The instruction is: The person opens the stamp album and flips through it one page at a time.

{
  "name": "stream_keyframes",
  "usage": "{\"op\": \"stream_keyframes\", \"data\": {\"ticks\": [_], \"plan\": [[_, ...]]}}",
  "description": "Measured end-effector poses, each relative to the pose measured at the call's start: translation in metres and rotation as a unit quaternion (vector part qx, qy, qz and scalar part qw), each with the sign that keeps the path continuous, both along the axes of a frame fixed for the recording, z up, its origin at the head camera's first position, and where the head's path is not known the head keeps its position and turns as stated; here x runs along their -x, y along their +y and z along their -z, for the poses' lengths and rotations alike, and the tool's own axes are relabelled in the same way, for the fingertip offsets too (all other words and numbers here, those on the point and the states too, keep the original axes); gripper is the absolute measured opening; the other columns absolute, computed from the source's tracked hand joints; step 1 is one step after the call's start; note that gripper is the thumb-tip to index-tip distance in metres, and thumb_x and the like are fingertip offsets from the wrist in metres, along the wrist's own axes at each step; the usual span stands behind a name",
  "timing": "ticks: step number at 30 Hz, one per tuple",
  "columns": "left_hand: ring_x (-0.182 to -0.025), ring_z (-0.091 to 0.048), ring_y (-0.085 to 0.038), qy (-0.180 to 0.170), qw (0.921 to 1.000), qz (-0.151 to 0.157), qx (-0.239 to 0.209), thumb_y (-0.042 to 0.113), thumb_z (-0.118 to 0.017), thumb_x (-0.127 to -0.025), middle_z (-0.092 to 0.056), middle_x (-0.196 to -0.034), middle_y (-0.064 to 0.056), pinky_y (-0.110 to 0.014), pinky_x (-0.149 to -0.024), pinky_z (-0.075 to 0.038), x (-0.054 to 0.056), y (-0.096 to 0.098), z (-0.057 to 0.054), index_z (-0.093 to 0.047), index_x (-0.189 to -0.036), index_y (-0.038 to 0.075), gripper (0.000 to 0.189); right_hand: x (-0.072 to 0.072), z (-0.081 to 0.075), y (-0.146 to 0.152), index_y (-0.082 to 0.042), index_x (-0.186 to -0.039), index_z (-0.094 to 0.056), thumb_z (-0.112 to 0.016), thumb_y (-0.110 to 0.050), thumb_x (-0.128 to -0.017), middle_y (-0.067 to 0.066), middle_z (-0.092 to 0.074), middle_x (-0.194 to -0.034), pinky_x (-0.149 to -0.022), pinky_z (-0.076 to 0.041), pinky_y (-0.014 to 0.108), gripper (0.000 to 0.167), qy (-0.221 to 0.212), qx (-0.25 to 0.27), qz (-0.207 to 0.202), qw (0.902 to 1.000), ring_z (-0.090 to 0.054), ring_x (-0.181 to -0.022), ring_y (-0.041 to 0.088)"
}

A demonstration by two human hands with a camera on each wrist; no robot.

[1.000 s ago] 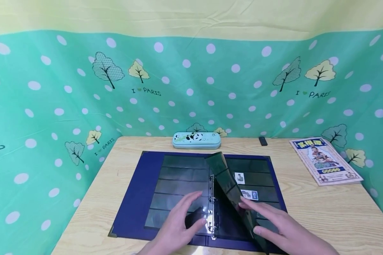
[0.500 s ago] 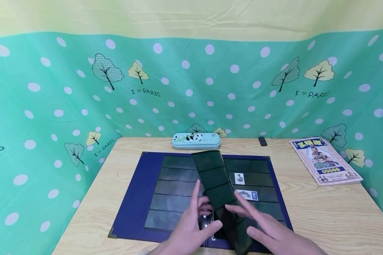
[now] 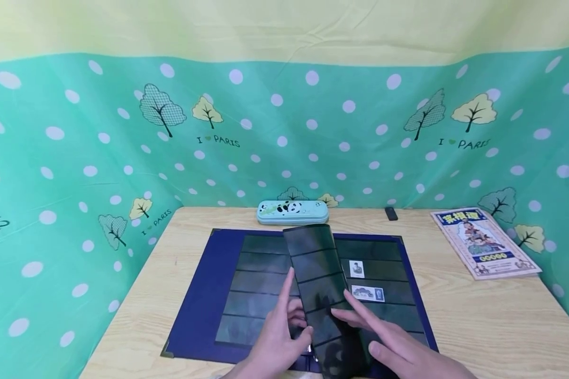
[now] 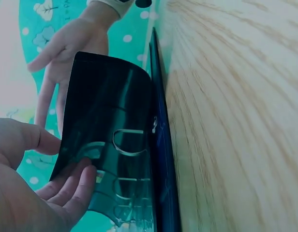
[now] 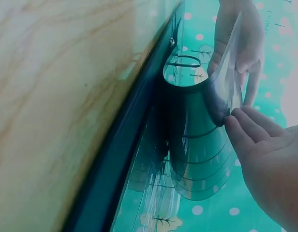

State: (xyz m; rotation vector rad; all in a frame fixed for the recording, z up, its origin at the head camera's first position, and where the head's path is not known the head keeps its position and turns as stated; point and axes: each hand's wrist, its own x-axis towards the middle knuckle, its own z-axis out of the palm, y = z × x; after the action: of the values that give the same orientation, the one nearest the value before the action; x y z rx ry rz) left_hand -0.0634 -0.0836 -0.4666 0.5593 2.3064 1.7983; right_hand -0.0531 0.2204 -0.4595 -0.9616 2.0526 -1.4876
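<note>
A dark blue stamp album [image 3: 193, 295] with dark pocket pages lies spread on the wooden table. One black page [image 3: 315, 263] stands raised and curved above its middle, bound on metal rings [image 4: 129, 142] seen in the left wrist view. My left hand [image 3: 277, 337] is at the page's left edge, its fingers against the far side and its thumb by the edge. The extended fingers of my right hand [image 3: 388, 337] touch the page from the right. Two stamps sit in pockets of the right page: an upright one [image 3: 357, 269] and a wide one [image 3: 367, 293].
Behind the album lies a light blue pencil case [image 3: 292, 211] with pandas. A small black object [image 3: 391, 213] is at the table's back edge. To the right rests a printed booklet [image 3: 485, 242]. A green dotted cloth [image 3: 284, 131] hangs around the table.
The raised page has swung from the right toward the left, and its pocketed face now shows more fully. My right hand has moved left with it; my left hand has come up to its edge.
</note>
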Motion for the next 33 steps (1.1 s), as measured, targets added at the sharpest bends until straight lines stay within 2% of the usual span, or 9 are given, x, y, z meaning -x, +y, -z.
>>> {"op": "stream_keyframes", "data": {"ticks": [10, 14, 19, 21, 24, 27, 28, 30, 33], "plan": [[-0.077, -0.051, -0.007, -0.071, 0.9923, -0.074, -0.071, -0.016, -0.058, -0.091, -0.043, -0.087, -0.001, -0.018, -0.07, -0.045, 0.01, -0.014, -0.004, -0.016, -0.18, 0.026, 0.106, 0.008, -0.005, 0.02, -0.018, -0.181, -0.003, -0.034, 0.002, -0.115, 0.007, -0.043, -0.176, -0.107, -0.055, 0.047, 0.075, 0.16, -0.036, 0.124, 0.9786, -0.046, -0.157, 0.015], [-0.064, -0.041, -0.005, -0.085, 0.9869, -0.104, -0.089, -0.015, -0.053, -0.092, -0.043, -0.086, -0.001, -0.019, -0.065, -0.043, 0.017, -0.023, -0.007, -0.024, -0.179, 0.021, 0.098, 0.016, -0.005, 0.031, -0.029, -0.181, -0.005, -0.038, -0.006, -0.118, 0.012, -0.043, -0.175, -0.102, -0.052, 0.074, 0.074, 0.136, -0.076, 0.179, 0.9714, -0.038, -0.161, 0.039], [-0.065, -0.037, -0.009, -0.111, 0.9802, -0.122, -0.11, -0.012, -0.05, -0.095, -0.039, -0.087, 0.001, -0.022, -0.061, -0.042, 0.025, -0.036, -0.013, -0.028, -0.177, 0.016, 0.09, 0.028, 0.001, 0.052, -0.034, -0.18, -0.005, -0.051, -0.019, -0.119, 0.014, -0.038, -0.177, -0.116, -0.05, 0.055, 0.078, 0.125, -0.161, 0.209, 0.9566, -0.034, -0.16, 0.044], [-0.065, -0.033, -0.009, -0.129, 0.9765, -0.128, -0.116, -0.011, -0.048, -0.096, -0.032, -0.084, 0.003, -0.022, -0.059, -0.036, 0.029, -0.041, -0.015, -0.028, -0.178, 0.017, 0.089, 0.032, 0.004, 0.061, -0.033, -0.18, -0.01, -0.058, -0.025, -0.117, 0.016, -0.034, -0.179, -0.12, -0.047, 0.056, 0.08, 0.129, -0.191, 0.21, 0.9502, -0.032, -0.162, 0.044], [-0.064, -0.026, -0.016, -0.143, 0.9749, -0.138, -0.101, -0.008, -0.043, -0.099, -0.032, -0.085, 0.002, -0.023, -0.058, -0.029, 0.033, -0.048, -0.015, -0.025, -0.179, 0.017, 0.086, 0.037, 0.008, 0.072, -0.029, -0.18, -0.019, -0.064, -0.033, -0.115, 0.02, -0.028, -0.181, -0.117, -0.037, 0.078, 0.079, 0.127, -0.221, 0.202, 0.9457, -0.026, -0.163, 0.052], [-0.094, -0.066, -0.032, -0.126, 0.9787, -0.148, -0.067, -0.005, -0.043, -0.102, -0.062, -0.131, -0.021, -0.027, -0.08, -0.05, 0.036, -0.053, -0.01, -0.023, -0.179, 0.014, 0.082, 0.04, 0.013, 0.08, -0.022, -0.179, -0.026, -0.066, -0.04, -0.113, 0.023, -0.028, -0.18, -0.113, -0.034, 0.084, 0.079, 0.126, -0.249, 0.19, 0.9412, -0.025, -0.16, 0.062], [-0.121, -0.067, -0.042, -0.117, 0.9802, -0.15, -0.055, -0.003, -0.044, -0.105, -0.052, -0.156, -0.026, -0.033, -0.094, -0.053, 0.037, -0.054, -0.008, -0.023, -0.179, 0.013, 0.078, 0.04, 0.015, 0.082, -0.021, -0.179, -0.026, -0.066, -0.042, -0.112, 0.024, -0.028, -0.18, -0.114, -0.034, 0.083, 0.08, 0.124, -0.259, 0.186, 0.9396, -0.025, -0.16, 0.062], [-0.141, -0.058, -0.048, -0.103, 0.9819, -0.154, -0.037, 0.004, -0.051, -0.111, -0.029, -0.179, -0.024, -0.039, -0.109, -0.05, 0.037, -0.056, -0.003, -0.023, -0.178, 0.011, 0.073, 0.041, 0.02, 0.085, -0.017, -0.179, -0.026, -0.067, -0.047, -0.111, 0.025, -0.027, -0.18, -0.116, -0.034, 0.081, 0.085, 0.116, -0.271, 0.178, 0.9387, -0.025, -0.16, 0.061], [-0.113, -0.072, -0.035, -0.11, 0.9806, -0.158, -0.035, 0.015, -0.064, -0.113, -0.067, -0.136, -0.029, -0.033, -0.101, -0.054, 0.037, -0.059, 0.002, -0.023, -0.178, 0.013, 0.077, 0.042, 0.024, 0.086, -0.016, -0.179, -0.023, -0.07, -0.053, -0.107, 0.025, -0.023, -0.181, -0.117, -0.032, 0.08, 0.093, 0.102, -0.278, 0.166, 0.9406, -0.022, -0.162, 0.06]]}}
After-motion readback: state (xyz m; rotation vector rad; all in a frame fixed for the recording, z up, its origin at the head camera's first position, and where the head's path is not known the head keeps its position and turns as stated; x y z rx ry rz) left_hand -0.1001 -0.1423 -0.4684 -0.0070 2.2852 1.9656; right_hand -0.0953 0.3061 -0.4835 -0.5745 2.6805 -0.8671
